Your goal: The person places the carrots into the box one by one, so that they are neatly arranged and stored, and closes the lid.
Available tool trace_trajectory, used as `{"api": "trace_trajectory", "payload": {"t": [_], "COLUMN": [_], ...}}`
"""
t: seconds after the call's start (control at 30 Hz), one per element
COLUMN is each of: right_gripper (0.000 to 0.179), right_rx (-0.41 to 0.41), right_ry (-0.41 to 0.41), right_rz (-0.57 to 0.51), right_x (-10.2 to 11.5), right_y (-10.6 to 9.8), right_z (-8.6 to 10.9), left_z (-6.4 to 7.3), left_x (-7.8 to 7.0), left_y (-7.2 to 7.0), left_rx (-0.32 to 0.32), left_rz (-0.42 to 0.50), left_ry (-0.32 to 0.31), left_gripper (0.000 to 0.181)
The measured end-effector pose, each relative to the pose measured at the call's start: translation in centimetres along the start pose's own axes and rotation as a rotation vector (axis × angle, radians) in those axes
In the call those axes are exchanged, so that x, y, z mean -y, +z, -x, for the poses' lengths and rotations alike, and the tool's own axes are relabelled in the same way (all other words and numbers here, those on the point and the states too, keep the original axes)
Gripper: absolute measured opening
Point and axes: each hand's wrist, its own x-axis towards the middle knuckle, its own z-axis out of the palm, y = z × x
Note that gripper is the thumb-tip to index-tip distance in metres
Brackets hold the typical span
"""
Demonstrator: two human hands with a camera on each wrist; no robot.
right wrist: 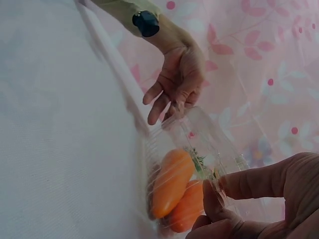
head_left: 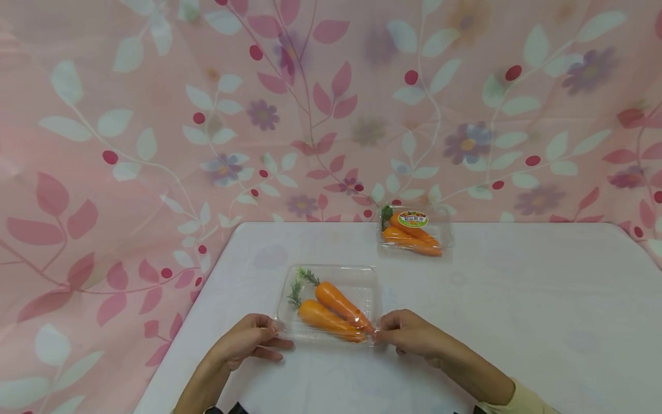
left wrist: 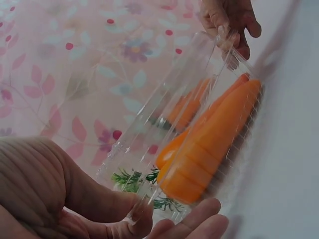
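Observation:
A clear plastic clamshell box [head_left: 357, 279] lies in front of me with its lid down over two orange carrots [head_left: 338, 305] that have green leafy tops. At its near left corner my left hand [head_left: 248, 342] pinches the rim between thumb and index finger, the other fingers spread loosely below. My right hand [head_left: 408, 333] pinches the near right corner, by the carrot tips. In the left wrist view, the left thumb and finger [left wrist: 134, 214] meet on the box's edge. The right wrist view shows the right thumb and finger [right wrist: 224, 191] on the rim.
A second clear box [head_left: 442, 218] of carrots, with a green and red oval label, sits at the back of the white table [head_left: 517, 299]. Behind the table hangs a pink floral cloth [head_left: 320, 115].

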Motion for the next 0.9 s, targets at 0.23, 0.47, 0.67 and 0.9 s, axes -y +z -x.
{"api": "trace_trajectory", "payload": {"t": [0.23,0.47,0.67,0.9], "right_gripper": [0.020,0.016,0.016,0.019], "right_rx": [-0.010,-0.011,-0.016,-0.034], "right_ry": [-0.034,0.000,0.022,0.035], "right_rz": [-0.002,-0.002,0.008,0.043], "right_x": [-0.3,-0.1,-0.3,-0.7], "right_y": [-0.3,-1.5,-3.0,-5.5], "right_z": [0.4,1.3,2.4,4.0], "left_z": [-0.2,-0.3,-1.0,-2.3], "left_x": [-0.1,-0.4,-1.0,-2.3], "left_y": [0.6,1.5,2.6,4.6], "left_rx": [0.014,0.020,0.029,0.049], "left_rz": [0.008,-0.011,-0.034,-0.042], "left_ry": [0.021,0.027,0.025,0.014], "left_gripper": [0.007,0.009,0.023,0.028]}}
